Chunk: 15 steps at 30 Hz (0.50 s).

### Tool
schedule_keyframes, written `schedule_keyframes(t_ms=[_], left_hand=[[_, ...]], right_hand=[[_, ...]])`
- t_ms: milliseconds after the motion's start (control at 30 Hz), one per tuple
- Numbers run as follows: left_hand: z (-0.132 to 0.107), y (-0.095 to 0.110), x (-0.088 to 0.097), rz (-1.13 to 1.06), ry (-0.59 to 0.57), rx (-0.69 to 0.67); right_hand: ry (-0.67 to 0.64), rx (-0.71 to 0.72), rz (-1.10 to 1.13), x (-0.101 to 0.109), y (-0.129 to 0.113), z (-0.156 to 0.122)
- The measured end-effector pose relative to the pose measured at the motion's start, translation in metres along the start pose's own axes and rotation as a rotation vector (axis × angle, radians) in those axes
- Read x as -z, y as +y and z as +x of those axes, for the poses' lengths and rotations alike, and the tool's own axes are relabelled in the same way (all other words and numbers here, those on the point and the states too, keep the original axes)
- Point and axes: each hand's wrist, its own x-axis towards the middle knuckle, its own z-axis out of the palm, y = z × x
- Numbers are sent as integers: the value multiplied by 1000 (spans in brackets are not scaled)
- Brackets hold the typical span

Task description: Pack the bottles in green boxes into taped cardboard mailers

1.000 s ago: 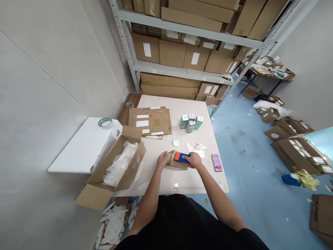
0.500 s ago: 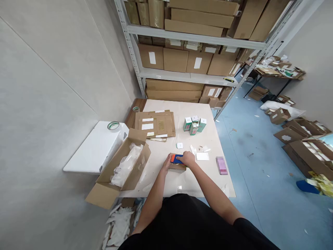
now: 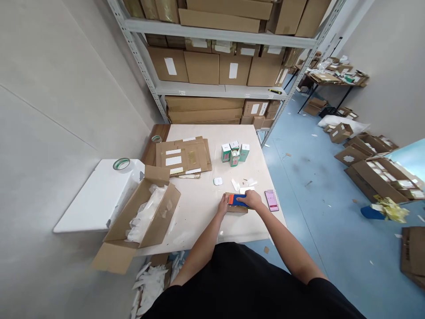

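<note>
Right grip on blue-orange tape dispenser, brown carton beneath

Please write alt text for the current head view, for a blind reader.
A person's right hand holds a blue and orange tool atop a small cardboard box, the left hand at its left end. Farther back on the pale table are green and white cartons and flattened cardboard; an open box of white material is at left.
</note>
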Motion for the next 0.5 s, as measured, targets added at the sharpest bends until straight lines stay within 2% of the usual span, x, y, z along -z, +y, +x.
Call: schedule_keyframes(t_ms=[167,367,500], left_hand=[[-3,4,-15,64,-9,-23],[-2,8,-9,123,-39,-47],[-6,11,-9,206,14,-45]], right_hand=[[31,-17,33,0,36,-1],[62,-111,29,7,102,-2],[81,-111,39,-1,119,-4]])
